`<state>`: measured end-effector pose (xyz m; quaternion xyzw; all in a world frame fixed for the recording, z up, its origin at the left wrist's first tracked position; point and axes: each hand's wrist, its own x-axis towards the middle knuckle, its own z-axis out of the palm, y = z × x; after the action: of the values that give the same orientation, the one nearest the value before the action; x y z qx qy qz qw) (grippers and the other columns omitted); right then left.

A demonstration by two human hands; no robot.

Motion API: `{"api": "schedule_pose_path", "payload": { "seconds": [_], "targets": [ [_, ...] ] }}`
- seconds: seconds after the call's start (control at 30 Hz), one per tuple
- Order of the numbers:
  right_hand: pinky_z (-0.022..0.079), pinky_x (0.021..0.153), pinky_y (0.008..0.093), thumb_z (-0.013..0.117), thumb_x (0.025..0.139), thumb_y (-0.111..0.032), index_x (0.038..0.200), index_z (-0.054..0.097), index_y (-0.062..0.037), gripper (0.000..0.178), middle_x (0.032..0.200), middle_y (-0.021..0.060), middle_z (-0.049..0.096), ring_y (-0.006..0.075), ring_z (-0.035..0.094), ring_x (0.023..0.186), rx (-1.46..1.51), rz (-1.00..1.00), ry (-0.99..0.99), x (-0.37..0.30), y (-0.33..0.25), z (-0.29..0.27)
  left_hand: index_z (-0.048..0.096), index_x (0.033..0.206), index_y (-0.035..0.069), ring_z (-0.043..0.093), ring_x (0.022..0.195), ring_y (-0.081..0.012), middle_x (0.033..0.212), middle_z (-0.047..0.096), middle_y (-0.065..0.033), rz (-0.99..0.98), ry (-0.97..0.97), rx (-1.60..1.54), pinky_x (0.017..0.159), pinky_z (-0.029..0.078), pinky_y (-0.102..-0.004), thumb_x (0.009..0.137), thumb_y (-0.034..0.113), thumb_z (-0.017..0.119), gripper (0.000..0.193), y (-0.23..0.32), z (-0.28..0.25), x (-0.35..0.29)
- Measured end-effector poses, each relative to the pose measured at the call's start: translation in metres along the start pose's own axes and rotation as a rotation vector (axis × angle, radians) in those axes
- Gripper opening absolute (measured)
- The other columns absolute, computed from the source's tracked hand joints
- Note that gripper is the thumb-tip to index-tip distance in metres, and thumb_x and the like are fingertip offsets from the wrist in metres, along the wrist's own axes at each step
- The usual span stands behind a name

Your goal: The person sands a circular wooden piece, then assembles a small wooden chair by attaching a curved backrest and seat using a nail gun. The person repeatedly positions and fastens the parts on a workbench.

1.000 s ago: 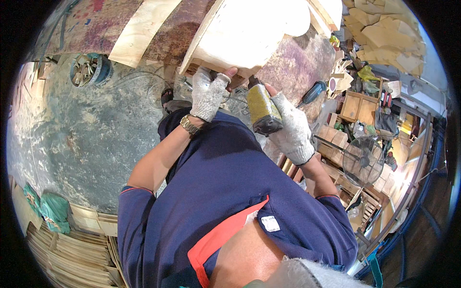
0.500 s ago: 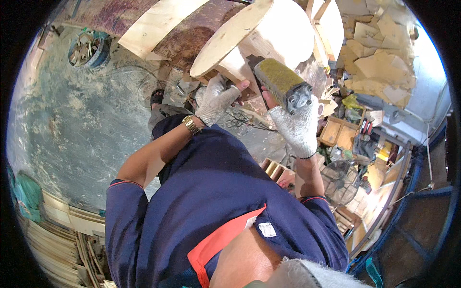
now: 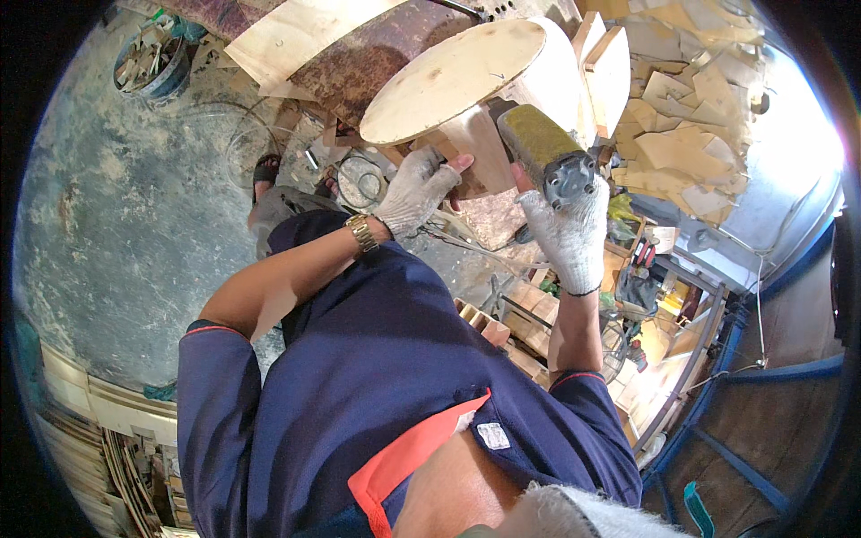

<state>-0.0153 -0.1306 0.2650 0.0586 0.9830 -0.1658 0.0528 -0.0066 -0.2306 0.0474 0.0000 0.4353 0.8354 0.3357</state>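
Note:
A round light-wood disc [image 3: 453, 76] forms the near face of a drum-like wooden piece at the top middle. Under its rim is a pale wooden strip [image 3: 480, 148]. My left hand [image 3: 417, 190], in a whitish knit glove with bare fingertips, is closed on that strip's near edge. In my gloved right hand [image 3: 574, 238] is a nail gun [image 3: 540, 143] with a dusty yellow-brown body and a dark end cap. Its front end reaches in against the wooden piece, just right of the strip; the exact contact and most right-hand fingers are hidden.
A stained work table [image 3: 359, 72] carries a curved plywood sheet [image 3: 309, 40]. Framed wooden parts [image 3: 605, 76] stand right of the drum. Plywood offcuts [image 3: 686, 134] pile up at far right. A scrap-filled tub [image 3: 154, 58] sits far left. A cable [image 3: 466, 240] runs below my hands.
The nail gun in my right hand has shifted slightly right and is closer against the wood. The disc's face shows more fully. My left hand keeps hold of the strip.

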Motion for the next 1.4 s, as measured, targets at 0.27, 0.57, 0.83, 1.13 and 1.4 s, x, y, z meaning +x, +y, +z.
{"api": "schedule_pose_path", "payload": {
  "seconds": [0.27,0.57,0.83,1.13,1.4],
  "targets": [
    [0.058,0.084,0.0305,0.082,0.084,-0.01,0.128,0.068,0.0021,0.048,0.104,0.0129,0.08,0.014,0.076,0.094,0.031,0.009,-0.089,-0.011,-0.009,0.009,0.067,0.085,-0.004,0.064,0.055,-0.0135,0.065,0.065,-0.0061,0.124,0.051,-0.017,0.052,0.049,-0.03,0.102,0.048,0.066,0.055,0.002,0.005,-0.004],
    [0.058,0.096,0.0402,0.082,0.08,-0.011,0.153,0.052,-0.0109,0.078,0.127,0.0188,0.073,0.0361,0.073,0.114,0.078,-0.118,-0.133,-0.024,0.004,0.04,0.065,0.098,-0.004,0.067,0.065,-0.0217,0.072,0.064,-0.0109,0.338,0.101,0.04,0.059,0.051,-0.0356,0.102,0.041,0.064,0.045,-0.032,0.001,0.002],
    [0.058,0.093,0.0374,0.084,0.081,-0.009,0.156,0.048,-0.009,0.083,0.124,0.0158,0.074,0.0294,0.074,0.11,-0.117,-0.164,-0.159,-0.038,-0.006,0.046,0.06,0.123,0.0,0.062,0.111,-0.0328,0.117,0.064,-0.0203,0.246,0.046,0.049,0.092,0.049,-0.045,0.101,0.034,0.065,0.041,-0.079,-0.008,0.02],
    [0.059,0.091,0.0349,0.082,0.084,-0.006,0.157,0.047,-0.0079,0.082,0.125,0.0152,0.074,0.0239,0.076,0.109,-0.018,-0.161,-0.109,-0.047,0.01,0.054,0.059,0.129,-0.002,0.066,0.108,-0.0226,0.117,0.07,-0.0161,0.299,0.007,0.035,0.093,0.053,-0.0379,0.096,0.026,0.07,0.045,-0.028,-0.008,-0.002],
    [0.059,0.083,0.0437,0.084,0.077,-0.014,0.156,0.047,-0.0095,0.087,0.115,0.0187,0.072,0.0376,0.074,0.099,-0.018,-0.172,-0.08,-0.061,0.021,0.044,0.041,0.154,-0.004,0.053,0.134,-0.0261,0.144,0.057,-0.0172,0.188,0.049,0.036,0.116,0.04,-0.038,0.094,0.008,0.063,0.065,-0.036,-0.009,-0.006]
  ]
}}
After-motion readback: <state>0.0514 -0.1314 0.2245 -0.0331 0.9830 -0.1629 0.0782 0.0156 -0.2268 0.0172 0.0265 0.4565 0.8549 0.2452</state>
